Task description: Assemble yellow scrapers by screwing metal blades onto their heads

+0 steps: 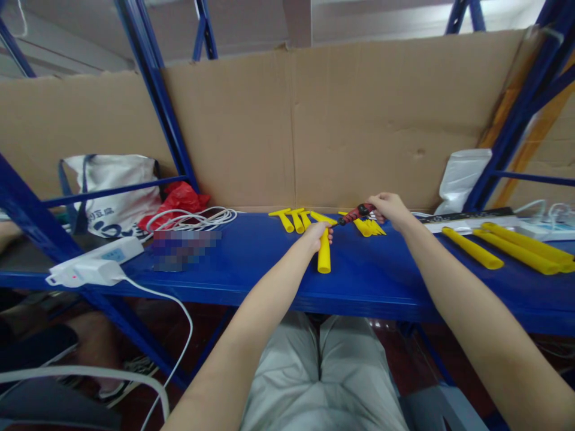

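My left hand (317,236) is closed around a yellow tube (324,258), whose open round end faces me above the blue shelf. In my right hand (389,209) is the back end of a red-and-black screwdriver (358,213). Its dark shaft points left toward the tube's top, beside my left fingers; the tip is hidden there. Just behind my left hand lie several yellow T-shaped pieces (287,222), grouped side by side. Under the screwdriver and my right hand is a small pile of yellow pieces (372,227) with pointed ends.
Longer yellow tubes (474,249) lie at the right, near a white power strip (550,229). To the left are coiled white cable (202,220), a red plastic bag (182,197), a cloth bag (119,191) and another power strip (101,257). Cardboard (359,120) stands behind.
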The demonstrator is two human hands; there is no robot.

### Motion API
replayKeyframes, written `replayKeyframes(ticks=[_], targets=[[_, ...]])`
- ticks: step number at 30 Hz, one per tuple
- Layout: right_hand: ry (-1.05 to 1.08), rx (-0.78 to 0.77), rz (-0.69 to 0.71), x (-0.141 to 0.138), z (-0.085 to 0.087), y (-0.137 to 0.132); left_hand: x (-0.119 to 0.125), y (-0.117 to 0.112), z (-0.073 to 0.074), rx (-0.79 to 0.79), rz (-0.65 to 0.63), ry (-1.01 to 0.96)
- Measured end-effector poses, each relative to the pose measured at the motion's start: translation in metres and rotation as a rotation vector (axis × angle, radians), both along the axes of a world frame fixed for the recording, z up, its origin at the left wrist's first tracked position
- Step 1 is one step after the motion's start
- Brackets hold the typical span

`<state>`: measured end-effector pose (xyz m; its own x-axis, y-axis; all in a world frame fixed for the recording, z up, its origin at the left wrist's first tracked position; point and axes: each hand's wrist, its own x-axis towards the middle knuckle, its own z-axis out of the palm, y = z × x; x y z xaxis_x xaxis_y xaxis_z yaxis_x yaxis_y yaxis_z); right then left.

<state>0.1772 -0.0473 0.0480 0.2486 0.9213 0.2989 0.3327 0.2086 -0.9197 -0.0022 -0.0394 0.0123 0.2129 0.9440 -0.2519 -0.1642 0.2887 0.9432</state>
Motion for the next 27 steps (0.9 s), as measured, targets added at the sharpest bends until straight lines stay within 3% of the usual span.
replayKeyframes(ticks=[4,9,16,21,27], targets=[[-0.047,-0.058,0.076,0.008,-0.001,-0.006,0.0,0.0,0.001,-0.011,0.012,-0.008],[-0.026,-0.149,0.191,0.029,-0.018,-0.014,0.0,0.002,0.0,-0.002,0.018,-0.023],[-0.183,-0.483,0.443,0.042,-0.03,-0.027,0.001,0.004,-0.002,0.002,0.038,-0.014],[-0.355,-0.473,0.454,0.04,-0.031,-0.027,0.002,0.007,-0.004,0.037,0.049,0.052],[-0.414,-0.469,0.414,0.039,-0.03,-0.029,0.003,0.006,-0.008,0.143,0.1,0.138]])
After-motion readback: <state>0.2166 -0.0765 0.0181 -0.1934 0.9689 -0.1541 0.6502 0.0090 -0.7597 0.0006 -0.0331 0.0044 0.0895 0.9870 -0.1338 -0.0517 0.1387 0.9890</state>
